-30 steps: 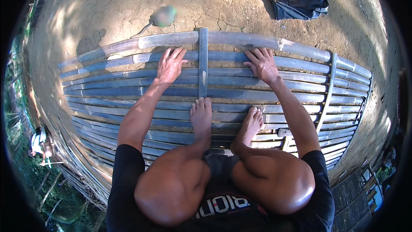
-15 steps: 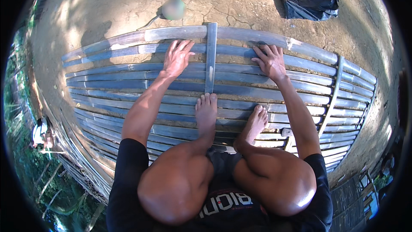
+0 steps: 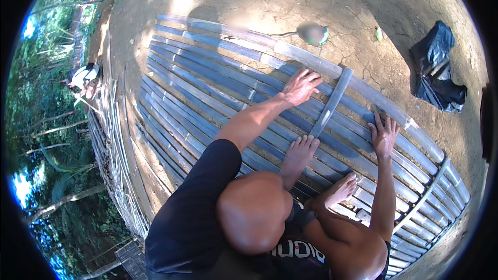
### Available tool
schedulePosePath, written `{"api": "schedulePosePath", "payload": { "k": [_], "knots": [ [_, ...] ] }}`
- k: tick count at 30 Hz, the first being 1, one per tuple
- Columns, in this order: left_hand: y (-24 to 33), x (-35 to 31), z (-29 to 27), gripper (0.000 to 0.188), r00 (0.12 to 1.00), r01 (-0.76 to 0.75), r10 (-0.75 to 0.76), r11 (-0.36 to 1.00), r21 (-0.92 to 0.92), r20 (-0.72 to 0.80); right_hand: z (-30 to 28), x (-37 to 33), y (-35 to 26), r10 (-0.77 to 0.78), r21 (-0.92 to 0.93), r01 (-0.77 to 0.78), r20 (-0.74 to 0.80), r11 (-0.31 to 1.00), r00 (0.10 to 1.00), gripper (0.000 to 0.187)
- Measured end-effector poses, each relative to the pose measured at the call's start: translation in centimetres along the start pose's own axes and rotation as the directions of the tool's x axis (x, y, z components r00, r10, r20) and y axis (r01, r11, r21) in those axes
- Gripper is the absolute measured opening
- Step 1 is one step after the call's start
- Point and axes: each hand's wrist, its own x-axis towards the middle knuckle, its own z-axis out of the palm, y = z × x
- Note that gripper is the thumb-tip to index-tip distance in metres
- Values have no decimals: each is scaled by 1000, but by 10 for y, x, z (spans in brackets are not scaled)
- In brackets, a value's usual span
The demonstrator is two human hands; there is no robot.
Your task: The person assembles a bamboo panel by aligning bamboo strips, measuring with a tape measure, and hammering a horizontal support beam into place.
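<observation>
Beneath me lies a panel of split bamboo slats point(image 3: 207, 85), long grey-brown strips with gaps between them. A short bamboo crosspiece point(image 3: 333, 102) spans the slats at the far edge. To the left of that crosspiece, my left hand point(image 3: 301, 88) rests on the far slats, fingers spread and nothing held. My right hand point(image 3: 384, 135) lies on the slats right of it, near the thick outer strip, its fingers also apart. Both my bare feet point(image 3: 301, 150) stand on the panel between my arms. Another thin crosspiece point(image 3: 424, 196) runs beneath or between slats on the right.
Crumpled black plastic sheeting point(image 3: 438, 67) lies on cracked earth at the far right. A blurred round object with a green edge point(image 3: 314, 34) sits beyond the panel. Thin poles point(image 3: 122, 166) are piled at left, near a distant person point(image 3: 85, 79) and greenery.
My view has swung to the left, so the panel now appears slanted and more of the greenery shows. Both hands stay on the slats, either side of the crosspiece.
</observation>
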Motion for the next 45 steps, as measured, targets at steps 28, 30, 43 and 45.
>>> {"api": "schedulePosePath", "payload": {
  "k": [28,30,43,45],
  "knots": [
    [4,56,-43,124,979,41,-42,999,13,199,-10,26,21,29,5,-32,320,999,947,92],
    [4,56,-41,123,983,31,-33,999,13,181,-9,27,22,16,11,-21,311,1000,950,91],
    [5,58,-31,111,992,36,-31,998,-45,119,3,18,35,-60,23,56,244,998,968,81],
    [6,59,-33,109,992,44,-37,998,-54,122,4,17,36,-68,31,62,226,998,972,80]
  ]
}}
